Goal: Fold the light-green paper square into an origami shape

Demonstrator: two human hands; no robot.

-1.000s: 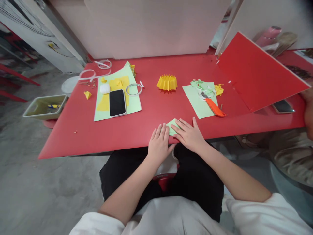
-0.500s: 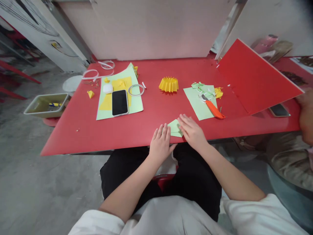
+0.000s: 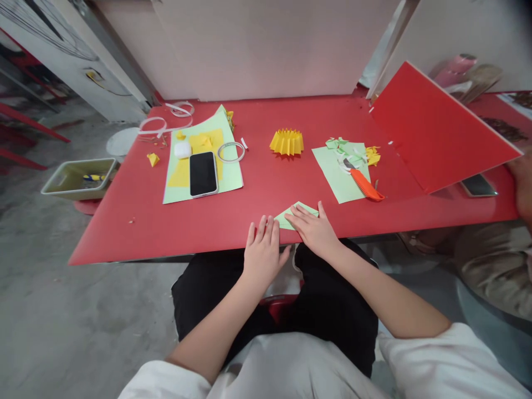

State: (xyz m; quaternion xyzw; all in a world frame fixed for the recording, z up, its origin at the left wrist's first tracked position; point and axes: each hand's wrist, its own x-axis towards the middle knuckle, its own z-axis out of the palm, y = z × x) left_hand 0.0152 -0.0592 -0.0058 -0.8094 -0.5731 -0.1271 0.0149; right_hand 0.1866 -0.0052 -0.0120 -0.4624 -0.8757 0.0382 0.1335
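Note:
A small folded piece of light green paper [image 3: 284, 220] lies at the front edge of the red table. My right hand [image 3: 316, 230] rests flat on it, fingers stretched out and covering its middle. At the paper's left tip lies my left hand [image 3: 262, 246], palm down with fingers extended; whether it presses on the tip I cannot tell. Beyond the hands stands a pleated yellow paper piece [image 3: 286, 142]. To the right, an orange utility knife [image 3: 366, 184] lies partly on a green sheet [image 3: 338, 180] with green paper scraps [image 3: 338, 145].
At left, a phone [image 3: 203, 174], a white case [image 3: 182, 149] and a tape roll [image 3: 231, 152] lie on yellow and green sheets [image 3: 233, 174]. A red board [image 3: 436, 127] leans at the right, beside another person's arm [image 3: 524, 183]. A bin [image 3: 78, 177] stands off the table's left side.
My right hand has slid left across the folded green paper, exposing its right tip. My left hand has shifted slightly left and down.

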